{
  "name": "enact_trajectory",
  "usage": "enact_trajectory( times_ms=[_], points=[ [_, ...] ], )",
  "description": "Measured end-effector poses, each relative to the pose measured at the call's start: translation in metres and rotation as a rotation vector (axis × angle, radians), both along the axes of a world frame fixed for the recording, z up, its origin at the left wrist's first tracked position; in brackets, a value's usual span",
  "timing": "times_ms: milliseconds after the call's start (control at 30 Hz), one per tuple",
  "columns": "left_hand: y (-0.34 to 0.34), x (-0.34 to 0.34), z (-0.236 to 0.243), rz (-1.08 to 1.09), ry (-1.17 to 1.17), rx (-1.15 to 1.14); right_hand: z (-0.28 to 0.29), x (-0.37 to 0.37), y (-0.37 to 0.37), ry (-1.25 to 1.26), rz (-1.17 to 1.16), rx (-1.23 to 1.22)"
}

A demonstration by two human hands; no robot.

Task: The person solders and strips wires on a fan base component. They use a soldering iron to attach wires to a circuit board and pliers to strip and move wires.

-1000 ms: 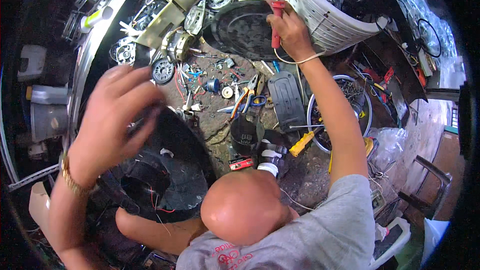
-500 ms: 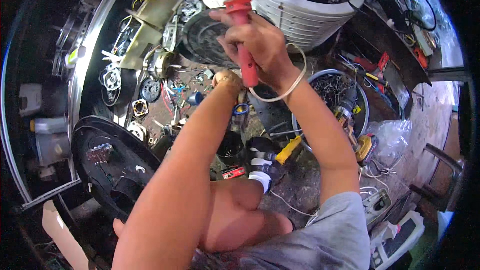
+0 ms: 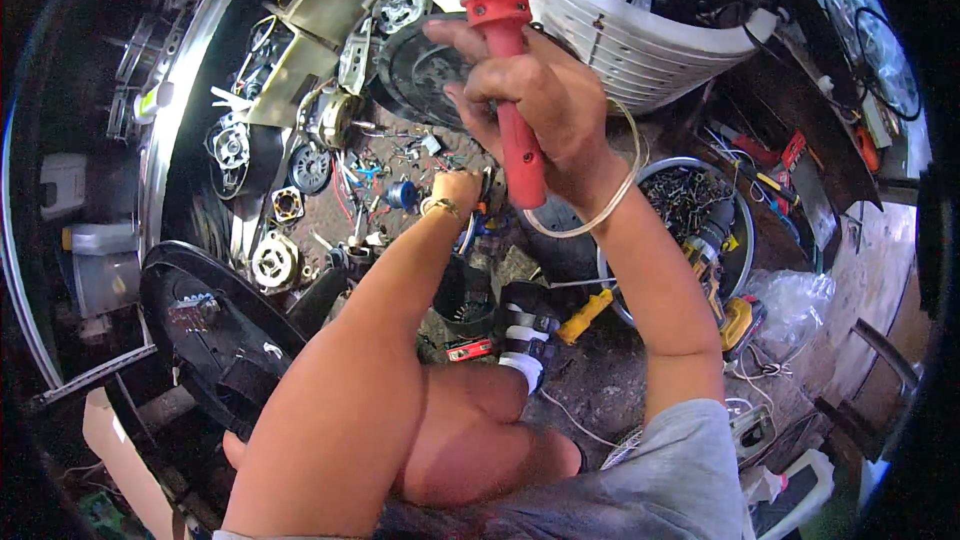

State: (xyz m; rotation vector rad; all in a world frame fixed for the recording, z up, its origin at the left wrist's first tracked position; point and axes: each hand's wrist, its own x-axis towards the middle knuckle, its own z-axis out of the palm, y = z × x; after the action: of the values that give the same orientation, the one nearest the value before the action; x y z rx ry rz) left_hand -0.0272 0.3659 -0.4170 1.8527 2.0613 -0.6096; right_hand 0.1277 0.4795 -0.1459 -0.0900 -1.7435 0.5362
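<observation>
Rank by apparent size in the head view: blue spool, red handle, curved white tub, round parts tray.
- Curved white tub
- Red handle and round parts tray: unsure, handle looks nearer the camera
- Blue spool

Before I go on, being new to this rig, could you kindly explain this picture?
No robot here: these are a person's bare hands, seen from a wide fisheye camera on the head, looking down. The right hand grips a red handle; its cord loops by the wrist. The left hand is at the pliers; whether it grips them is unclear. Loose parts lie on the ground, among them a blue spool. To the right are a pan of metal bits and a yellow drill.
</observation>
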Motion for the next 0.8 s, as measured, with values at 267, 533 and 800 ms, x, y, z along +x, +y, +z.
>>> enact_trajectory(
  times_ms=[267,533,800],
  points=[
    [0.05,-0.003,0.019,0.013,-0.013,0.008,0.024,-0.022,-0.008,0.016,0.032,0.019],
    [0.095,-0.042,0.18,0.001,0.018,0.047,0.073,-0.017,-0.039,0.008,-0.077,-0.152],
    [-0.097,0.017,0.476,-0.64,-0.132,0.612,0.114,-0.012,-0.087,-0.074,-0.146,-0.344]
  ],
)
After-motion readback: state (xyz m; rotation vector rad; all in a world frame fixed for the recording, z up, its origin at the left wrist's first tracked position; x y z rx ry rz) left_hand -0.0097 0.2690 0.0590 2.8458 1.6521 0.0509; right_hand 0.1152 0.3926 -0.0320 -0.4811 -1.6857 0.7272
